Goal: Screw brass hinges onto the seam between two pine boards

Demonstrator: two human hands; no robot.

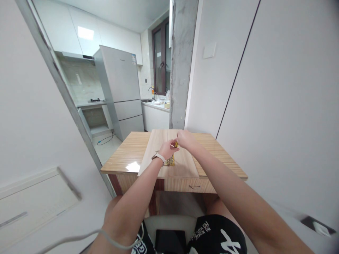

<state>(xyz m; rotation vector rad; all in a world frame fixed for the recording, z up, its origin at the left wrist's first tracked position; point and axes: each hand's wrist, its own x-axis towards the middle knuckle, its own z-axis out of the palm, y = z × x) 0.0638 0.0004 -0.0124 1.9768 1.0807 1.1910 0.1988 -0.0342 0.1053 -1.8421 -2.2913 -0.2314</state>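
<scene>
Two pale wooden boards lie side by side on a wood-grain table, with a narrow seam between them. A brass-coloured metal piece that looks like a hinge rests across the seam, partly hidden behind my left wrist. Above it, my left hand has its thumb and fingers curled around something small that I cannot make out. My right hand is closed at the fingertips on a small yellow-and-black object, just beside the left fingers. Most of that object is covered by the fingers.
The table has a drawer at its front, above my knees. A pale cable crosses my left forearm. A white wall stands close on the right. Beyond the table are a fridge and a sink counter.
</scene>
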